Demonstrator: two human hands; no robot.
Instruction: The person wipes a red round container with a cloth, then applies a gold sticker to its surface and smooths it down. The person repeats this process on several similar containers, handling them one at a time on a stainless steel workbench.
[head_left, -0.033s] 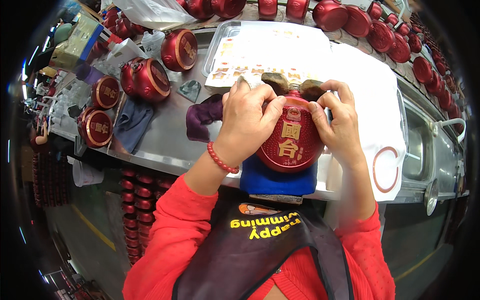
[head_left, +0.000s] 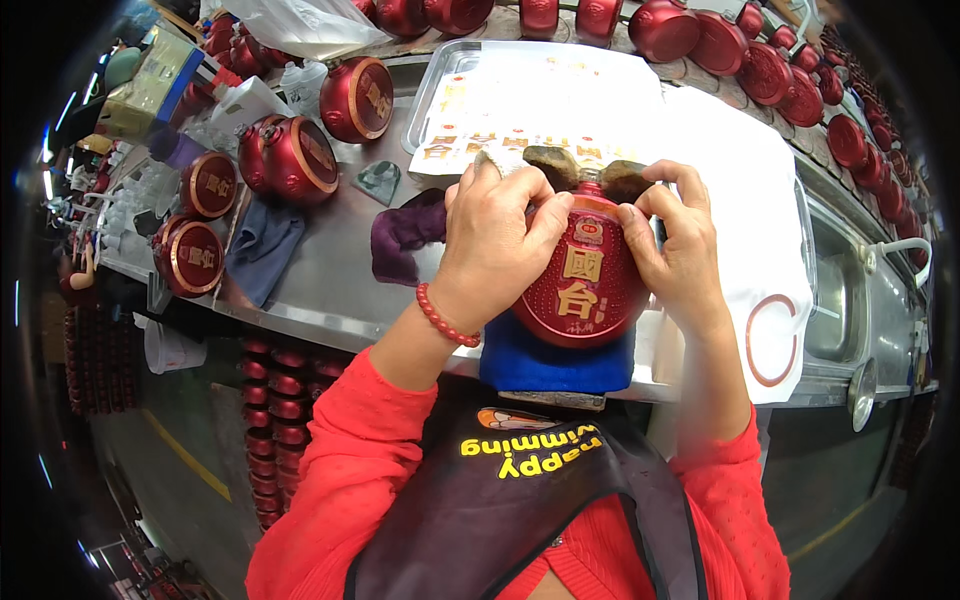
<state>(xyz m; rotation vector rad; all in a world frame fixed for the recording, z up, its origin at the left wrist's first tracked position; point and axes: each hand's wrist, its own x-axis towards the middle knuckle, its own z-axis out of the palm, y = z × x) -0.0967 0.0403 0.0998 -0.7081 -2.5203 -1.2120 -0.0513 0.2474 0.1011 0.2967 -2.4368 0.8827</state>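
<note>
To the left, a crumpled dark-purple cloth (head_left: 398, 245) lies on the grey metal bench (head_left: 335, 275). My left hand (head_left: 500, 225) is half curled, thumb at the upper left of the round red bottle with raised gold characters (head_left: 580, 275), lying face up between my hands, its lower end over a blue cloth pad (head_left: 555, 365). My right hand (head_left: 675, 235) is bent, thumb at its upper right; I can't tell whether either hand's fingers grip anything.

Chunky gold characters (head_left: 578, 262) can be spotted on the red bottle (head_left: 590, 325), yellow lettering (head_left: 535, 455) on the apron (head_left: 500, 525), gold labels (head_left: 480, 143) on the white sheet (head_left: 610, 95).
</note>
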